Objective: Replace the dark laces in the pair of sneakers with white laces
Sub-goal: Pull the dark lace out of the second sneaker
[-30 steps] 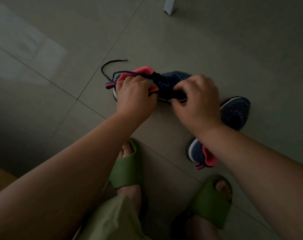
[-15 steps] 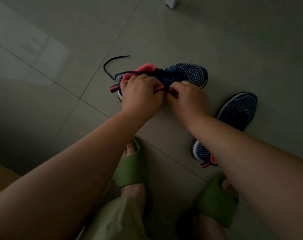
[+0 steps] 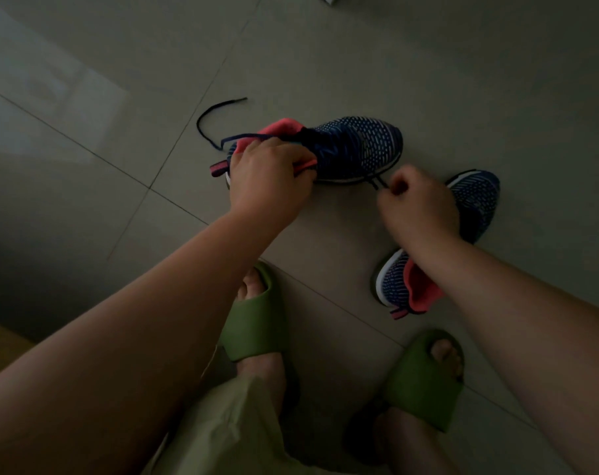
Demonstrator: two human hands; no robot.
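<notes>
Gripping pink collar of sneaker [image 3: 356, 145] at 12 o'clock on floor [image 3: 462, 80] with left hand [image 3: 267, 180]; right hand [image 3: 418, 207] pinching dark lace [image 3: 376, 181]. Second sneaker [image 3: 476, 200] at 3 o'clock.

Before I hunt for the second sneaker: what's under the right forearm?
The second sneaker lies on the floor tiles under the right forearm; toe and coral heel lining show, its lacing is covered.

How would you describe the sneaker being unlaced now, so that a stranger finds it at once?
On the grey tiled floor lie two navy knit sneakers with coral lining. It is the farther sneaker, gripped at its collar by the left hand. Only this one has a dark lace trailing behind its heel.
</notes>
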